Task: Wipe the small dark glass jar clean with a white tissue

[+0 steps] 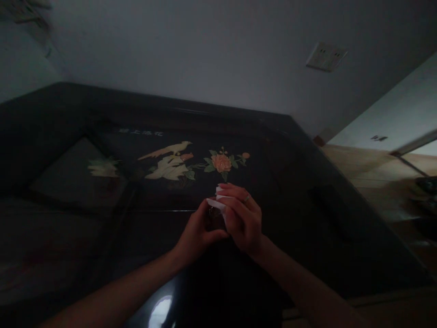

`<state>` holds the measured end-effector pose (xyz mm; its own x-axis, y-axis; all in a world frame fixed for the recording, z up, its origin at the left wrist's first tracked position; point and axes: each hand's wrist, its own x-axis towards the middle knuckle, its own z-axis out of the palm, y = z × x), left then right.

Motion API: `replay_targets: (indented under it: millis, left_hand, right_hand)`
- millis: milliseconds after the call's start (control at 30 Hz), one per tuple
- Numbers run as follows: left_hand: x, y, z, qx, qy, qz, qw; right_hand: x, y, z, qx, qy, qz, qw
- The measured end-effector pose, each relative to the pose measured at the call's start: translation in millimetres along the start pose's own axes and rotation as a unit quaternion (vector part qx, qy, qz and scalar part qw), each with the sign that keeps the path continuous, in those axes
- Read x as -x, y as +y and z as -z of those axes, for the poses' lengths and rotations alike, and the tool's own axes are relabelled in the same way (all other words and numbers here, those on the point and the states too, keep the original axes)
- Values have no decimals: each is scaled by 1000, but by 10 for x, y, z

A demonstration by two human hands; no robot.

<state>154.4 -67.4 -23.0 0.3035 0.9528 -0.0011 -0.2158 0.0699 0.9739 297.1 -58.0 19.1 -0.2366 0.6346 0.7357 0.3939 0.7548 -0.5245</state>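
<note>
My right hand (241,216), with a ring on one finger, is closed on a white tissue or thin cloth (218,204). Part of the white material sticks out past the fingertips toward the left. Close beside it, my left hand (200,232) curls with thumb and fingers around a small shiny object (215,212), too dark and too covered to identify. The white material touches or overlaps the top of that object. Both hands are just above a glossy black surface (164,246), below an inlaid orange flower (221,162).
Beyond the hands, the black furniture carries an inlaid pale bird (170,149) and light characters (140,132). A grey wall (191,50) with an outlet plate (327,56) rises behind. A dark, flat object (329,209) lies at the right. Wooden floor (358,166) shows farther right.
</note>
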Motion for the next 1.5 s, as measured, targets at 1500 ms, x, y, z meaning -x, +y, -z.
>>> replay_targets:
  millis: [1500]
  left_hand:
    - [-114, 171, -35, 25, 14, 112, 993]
  right_hand:
    - [106, 170, -149, -235, 105, -276, 926]
